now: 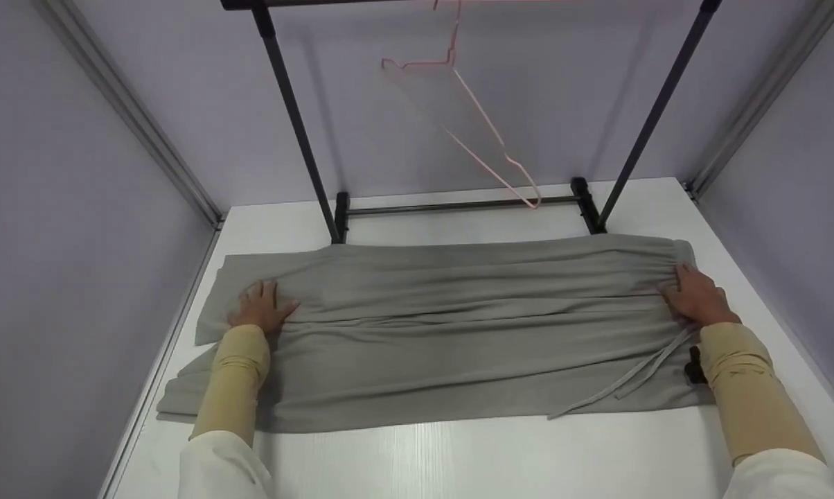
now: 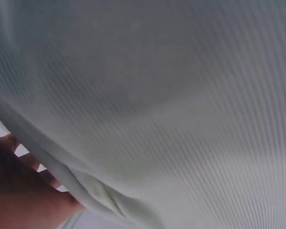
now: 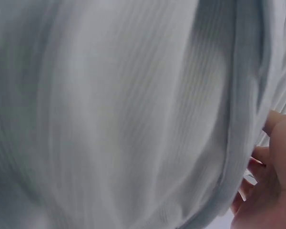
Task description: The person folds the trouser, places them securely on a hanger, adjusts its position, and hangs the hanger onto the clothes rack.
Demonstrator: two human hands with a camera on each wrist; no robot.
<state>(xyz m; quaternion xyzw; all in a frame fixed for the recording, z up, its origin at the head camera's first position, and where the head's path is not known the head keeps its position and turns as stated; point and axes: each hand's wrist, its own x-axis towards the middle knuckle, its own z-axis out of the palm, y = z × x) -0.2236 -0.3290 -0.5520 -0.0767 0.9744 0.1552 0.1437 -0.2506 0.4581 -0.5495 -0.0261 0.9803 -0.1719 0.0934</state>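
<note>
Grey drawstring trousers (image 1: pixel 458 353) lie flat and sideways across the white table, with several creases along their length. Over the leg end at the left, my left hand (image 1: pixel 259 308) rests on the fabric with fingers spread. On the opposite side, my right hand (image 1: pixel 697 294) lies on the gathered waistband, its thumb toward the middle of the garment. The drawstring (image 1: pixel 628 378) trails from the waist toward the near edge. Ribbed grey fabric (image 2: pixel 181 119) fills most of the left wrist view; the waistband edge (image 3: pixel 245 95) runs past my fingers in the right wrist view.
Behind the trousers stands a black garment rack (image 1: pixel 296 125), its feet on the white table (image 1: pixel 417 457). A pink wire hanger (image 1: pixel 483 114) hangs from its top bar. Grey-lilac panels (image 1: pixel 64 277) close in the sides and back.
</note>
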